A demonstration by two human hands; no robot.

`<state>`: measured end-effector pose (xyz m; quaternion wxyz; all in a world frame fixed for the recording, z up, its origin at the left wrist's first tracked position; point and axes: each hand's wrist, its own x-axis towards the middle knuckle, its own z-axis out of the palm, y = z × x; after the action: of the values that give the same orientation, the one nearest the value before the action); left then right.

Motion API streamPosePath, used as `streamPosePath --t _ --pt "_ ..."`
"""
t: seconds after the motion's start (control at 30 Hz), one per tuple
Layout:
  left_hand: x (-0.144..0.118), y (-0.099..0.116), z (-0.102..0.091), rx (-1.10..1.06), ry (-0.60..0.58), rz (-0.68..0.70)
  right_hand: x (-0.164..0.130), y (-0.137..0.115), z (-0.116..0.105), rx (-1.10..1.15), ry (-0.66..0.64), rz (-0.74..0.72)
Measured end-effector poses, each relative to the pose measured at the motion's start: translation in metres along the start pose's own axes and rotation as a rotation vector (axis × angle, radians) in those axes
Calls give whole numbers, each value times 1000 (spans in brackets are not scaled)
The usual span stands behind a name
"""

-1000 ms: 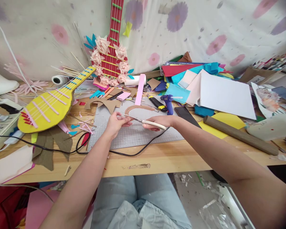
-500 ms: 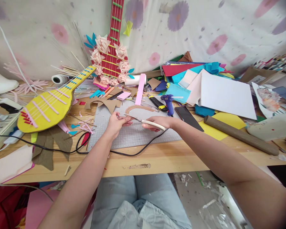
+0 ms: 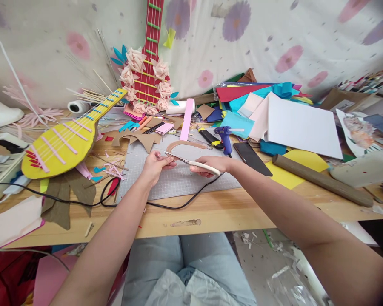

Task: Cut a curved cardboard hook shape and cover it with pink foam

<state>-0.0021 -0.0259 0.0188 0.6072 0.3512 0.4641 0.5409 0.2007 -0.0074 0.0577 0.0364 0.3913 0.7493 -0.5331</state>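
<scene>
My right hand (image 3: 210, 164) grips cream-handled scissors (image 3: 196, 163) whose blades point left toward my left hand (image 3: 155, 165). That hand pinches one end of a curved brown cardboard strip (image 3: 185, 145), which arcs up and to the right over a grey cutting mat (image 3: 181, 174). The blade tips meet the strip right at my left fingers. Both hands hover just above the mat, near the middle of the wooden table (image 3: 210, 210).
A yellow cardboard guitar (image 3: 64, 142) lies left, a red one with paper flowers (image 3: 148, 72) leans on the wall. A blue glue gun (image 3: 225, 137), a phone (image 3: 251, 158), a cardboard tube (image 3: 321, 179), stacked coloured sheets (image 3: 293, 123) and a black cable (image 3: 178, 203) surround the mat.
Hardly anything has shifted. My hands, the scissors and the cardboard strip stay in the same place; the view drifted slightly.
</scene>
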Motion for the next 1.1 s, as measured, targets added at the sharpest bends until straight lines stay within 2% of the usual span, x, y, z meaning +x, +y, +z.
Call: streamPosePath --t 0.17,0.37,0.6,0.9,1.1 --pt "-1 1 3 -23 14 -15 2 1 0 52 -45 -44" --pt "-2 1 4 -46 12 -35 3 2 2 64 -32 -62" --pt "-3 2 2 -61 -15 -35 1 2 2 159 -53 -3" --pt "-2 1 3 -69 -2 -35 4 3 3 81 -16 -94" --pt "0 8 -2 -21 0 -7 14 3 0 68 -16 -97"
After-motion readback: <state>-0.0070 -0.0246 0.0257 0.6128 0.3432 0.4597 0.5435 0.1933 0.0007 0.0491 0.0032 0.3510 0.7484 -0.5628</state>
